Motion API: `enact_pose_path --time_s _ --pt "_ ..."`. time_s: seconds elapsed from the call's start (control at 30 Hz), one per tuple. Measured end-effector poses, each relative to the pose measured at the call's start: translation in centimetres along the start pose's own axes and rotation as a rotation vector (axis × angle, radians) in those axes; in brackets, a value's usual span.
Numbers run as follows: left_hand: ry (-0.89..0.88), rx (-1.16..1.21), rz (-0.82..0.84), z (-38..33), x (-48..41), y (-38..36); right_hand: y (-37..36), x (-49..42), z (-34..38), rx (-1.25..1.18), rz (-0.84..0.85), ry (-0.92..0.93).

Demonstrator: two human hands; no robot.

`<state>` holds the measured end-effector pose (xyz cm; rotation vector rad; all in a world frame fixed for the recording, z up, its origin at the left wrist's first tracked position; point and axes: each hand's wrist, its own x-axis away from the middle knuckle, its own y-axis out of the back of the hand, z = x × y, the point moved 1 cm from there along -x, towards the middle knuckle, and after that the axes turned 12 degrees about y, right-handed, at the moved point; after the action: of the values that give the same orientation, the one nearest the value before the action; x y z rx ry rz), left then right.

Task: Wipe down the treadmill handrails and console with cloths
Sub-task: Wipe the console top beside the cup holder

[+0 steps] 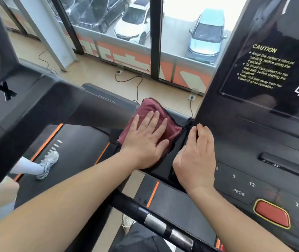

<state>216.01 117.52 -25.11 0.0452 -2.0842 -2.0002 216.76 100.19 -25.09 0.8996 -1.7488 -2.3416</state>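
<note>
A maroon cloth lies on the left wing of the black treadmill console. My left hand presses flat on it, fingers spread. Just to its right, my right hand is curled over what looks like a black cloth at the console's left edge; the dark fabric blends into the console. The front handrail, black with silver sensor plates, runs across below my forearms. The console screen shows a CAUTION text.
A red stop button sits at the console's lower right. On the neighbouring treadmill to the left stands another person's foot in a white shoe. Power cables trail over the floor by the windows.
</note>
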Motion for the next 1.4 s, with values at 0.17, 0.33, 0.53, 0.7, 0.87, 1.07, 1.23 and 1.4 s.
enact_pose_path --time_s 0.17,0.33,0.53,0.7,0.87,1.07,1.23,1.4 --pt "-0.016 0.031 -0.005 -1.4 -6.4 1.3 -0.2 -0.1 0.0 0.044 0.008 0.025" --pt "0.000 0.039 0.012 -2.8 -7.8 2.1 0.1 -0.3 0.0 0.041 0.063 0.004" --pt "-0.137 0.031 0.109 -1.4 0.9 0.3 1.2 0.4 -1.6 0.103 0.187 0.127" --pt "-0.193 0.077 0.156 0.0 3.6 0.0 1.3 0.4 -1.5 0.060 0.137 0.117" --pt "-0.156 0.073 0.128 -1.0 3.5 0.4 1.1 0.4 -1.7 0.058 0.126 0.132" --pt "-0.054 0.159 0.028 -2.7 4.2 -0.1 1.2 0.5 -1.7 0.072 0.139 0.127" --pt "-0.012 0.315 0.022 -0.6 9.0 0.0 1.4 0.9 -1.7 0.041 0.122 0.138" --pt "0.191 0.217 0.029 3.5 11.5 -0.4 1.4 0.9 -1.1 0.008 0.114 0.133"
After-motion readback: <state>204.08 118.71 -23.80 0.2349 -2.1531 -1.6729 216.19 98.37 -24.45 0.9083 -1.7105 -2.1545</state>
